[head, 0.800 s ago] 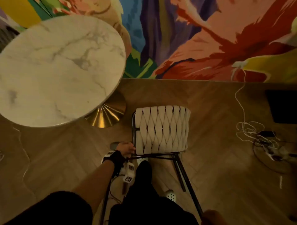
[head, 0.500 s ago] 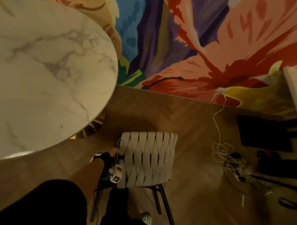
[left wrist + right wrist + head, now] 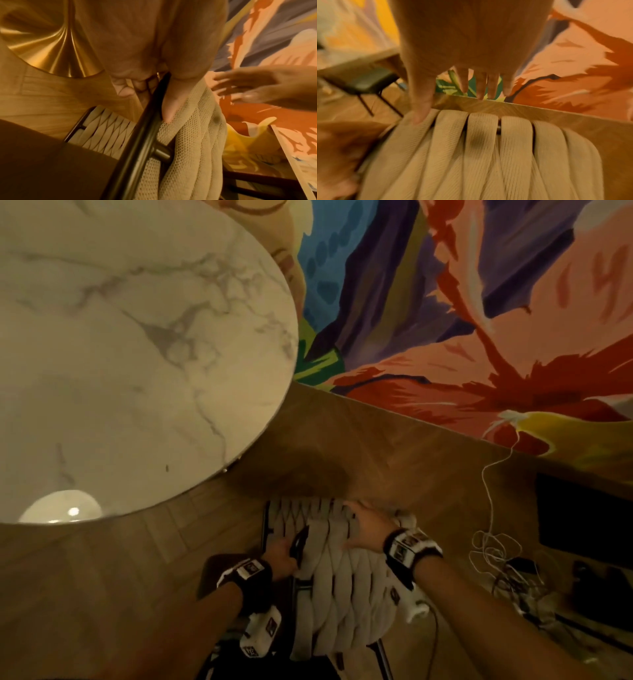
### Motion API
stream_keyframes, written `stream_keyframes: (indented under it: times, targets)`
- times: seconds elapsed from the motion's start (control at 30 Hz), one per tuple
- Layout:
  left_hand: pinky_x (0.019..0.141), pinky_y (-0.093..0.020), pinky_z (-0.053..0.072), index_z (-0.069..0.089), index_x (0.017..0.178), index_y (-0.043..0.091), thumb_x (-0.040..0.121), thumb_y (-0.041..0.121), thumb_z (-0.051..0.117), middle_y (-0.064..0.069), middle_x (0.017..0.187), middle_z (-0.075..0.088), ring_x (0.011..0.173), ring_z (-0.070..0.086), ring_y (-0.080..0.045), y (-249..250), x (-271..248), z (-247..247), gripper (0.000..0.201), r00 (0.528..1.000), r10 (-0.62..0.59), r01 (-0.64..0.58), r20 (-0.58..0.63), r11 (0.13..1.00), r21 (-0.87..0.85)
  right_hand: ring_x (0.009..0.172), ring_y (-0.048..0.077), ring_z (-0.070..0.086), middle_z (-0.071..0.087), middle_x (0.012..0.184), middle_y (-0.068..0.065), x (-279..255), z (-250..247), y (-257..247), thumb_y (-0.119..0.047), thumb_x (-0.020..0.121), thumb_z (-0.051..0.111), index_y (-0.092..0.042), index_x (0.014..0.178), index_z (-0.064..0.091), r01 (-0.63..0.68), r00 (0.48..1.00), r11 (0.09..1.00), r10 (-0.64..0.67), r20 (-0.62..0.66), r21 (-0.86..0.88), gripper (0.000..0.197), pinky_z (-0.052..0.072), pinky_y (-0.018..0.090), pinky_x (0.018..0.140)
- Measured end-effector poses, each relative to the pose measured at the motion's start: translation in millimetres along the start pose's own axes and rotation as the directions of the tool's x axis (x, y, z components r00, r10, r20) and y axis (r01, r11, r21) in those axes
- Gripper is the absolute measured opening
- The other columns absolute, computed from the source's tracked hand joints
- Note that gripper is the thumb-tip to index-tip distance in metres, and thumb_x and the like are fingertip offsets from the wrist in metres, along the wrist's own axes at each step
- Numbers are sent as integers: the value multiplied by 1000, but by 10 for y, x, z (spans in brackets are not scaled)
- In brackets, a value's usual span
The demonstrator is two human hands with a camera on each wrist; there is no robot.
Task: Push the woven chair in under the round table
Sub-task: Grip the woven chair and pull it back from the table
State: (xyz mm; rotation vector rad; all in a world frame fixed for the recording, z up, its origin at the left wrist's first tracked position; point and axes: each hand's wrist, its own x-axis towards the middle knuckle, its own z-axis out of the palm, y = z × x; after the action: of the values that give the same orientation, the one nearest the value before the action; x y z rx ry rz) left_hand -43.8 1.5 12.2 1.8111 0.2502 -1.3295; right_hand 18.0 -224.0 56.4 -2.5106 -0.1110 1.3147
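Note:
The woven chair (image 3: 346, 583), cream straps on a black metal frame, stands on the floor just right of the round marble table (image 3: 137, 354). My left hand (image 3: 282, 554) grips the frame's black tube (image 3: 145, 128) at the left side of the backrest, thumb pressed on the webbing. Over the top edge of the backrest my right hand (image 3: 366, 527) is spread with straight fingers; in the right wrist view its thumb (image 3: 421, 112) touches a strap (image 3: 484, 148). The table's gold base (image 3: 48, 44) and the chair's seat (image 3: 106, 132) show in the left wrist view.
A painted mural wall (image 3: 462, 320) runs close behind the chair. A tangle of white cable (image 3: 493, 542) and a dark box (image 3: 582, 518) lie on the wooden floor at the right. A dark-seated chair (image 3: 366, 81) stands further off.
My right hand has come into view and reached the top of the backrest. My left hand has moved up the frame's left side. The table edge looms nearer.

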Motion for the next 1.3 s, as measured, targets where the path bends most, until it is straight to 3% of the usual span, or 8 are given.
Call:
stream_keyframes:
  times: [0.1, 0.27, 0.4, 0.57, 0.83, 0.97, 1.17, 1.3]
  targets:
    - [98, -38, 48, 53, 127, 10, 68, 8, 74, -8, 118, 63, 117, 56, -26, -136, -172, 17, 62, 996, 91, -91, 0, 995, 44, 129, 30, 48, 45, 145, 5, 249, 64, -46, -67, 54, 76, -17, 146, 33, -46, 964, 971, 105, 244, -236, 113, 41, 43, 108]
    - [96, -36, 50, 55, 121, 19, 81, 15, 62, -2, 115, 63, 106, 60, -19, -429, -635, -42, 41, 986, 160, -146, -56, 969, 200, 100, 18, 57, 60, 101, -8, -46, 333, -155, -42, 62, 85, -16, 123, 60, -91, 927, 995, 96, 362, -33, 71, 48, 32, 88]
    - [86, -38, 56, 51, 95, 32, 80, 1, 51, 2, 96, 68, 85, 64, -13, -872, -1032, -134, 35, 935, 140, -130, -327, 990, 50, 110, 22, 60, 63, 118, -2, -316, 300, -166, -52, 49, 87, -22, 122, 62, -85, 948, 996, 75, 310, 18, 82, 52, 40, 95]
    - [64, -26, 49, 63, 79, 23, 83, 0, 56, 0, 76, 71, 75, 67, -21, -1488, -1528, -112, 25, 857, -87, -36, -508, 973, -227, 90, 26, 68, 73, 99, 7, -803, -218, -246, -34, 62, 83, -14, 98, 73, 57, 989, 998, -62, 136, 39, 42, 57, 44, 80]
    - [58, -27, 46, 58, 89, 9, 91, 1, 48, -12, 81, 68, 65, 62, -21, -1541, -1790, 133, 13, 897, -90, -21, -433, 969, -246, 86, 15, 59, 63, 88, -9, -1551, -135, -92, -50, 55, 76, -29, 92, 68, 73, 974, 986, -103, -200, -151, 43, 45, 30, 69]
    - [47, -16, 48, 58, 73, 7, 90, 1, 52, -14, 75, 65, 59, 58, -17, -1506, -1964, 426, 19, 895, -45, -48, -443, 979, -197, 90, 21, 61, 64, 88, -4, -1617, 319, 38, -47, 58, 76, -30, 88, 65, 78, 982, 984, -103, -160, -160, 36, 47, 31, 71]
    - [44, -19, 44, 58, 64, 10, 87, -3, 51, 1, 50, 60, 43, 54, -12, -1852, -2363, 958, 27, 876, -85, -5, -476, 983, -186, 92, 26, 64, 62, 87, 0, -1738, 1189, 116, -36, 66, 68, -33, 82, 59, 108, 988, 977, -126, -87, -186, 19, 41, 28, 66]
    - [33, -11, 40, 52, 63, 4, 89, -10, 47, -8, 51, 54, 31, 52, -5, -2168, -2520, 1139, 30, 882, -151, 63, -446, 976, -207, 96, 28, 65, 63, 95, 2, -1794, 1842, 186, -38, 67, 69, -28, 99, 58, 58, 994, 978, -74, -77, -201, 36, 42, 30, 67]
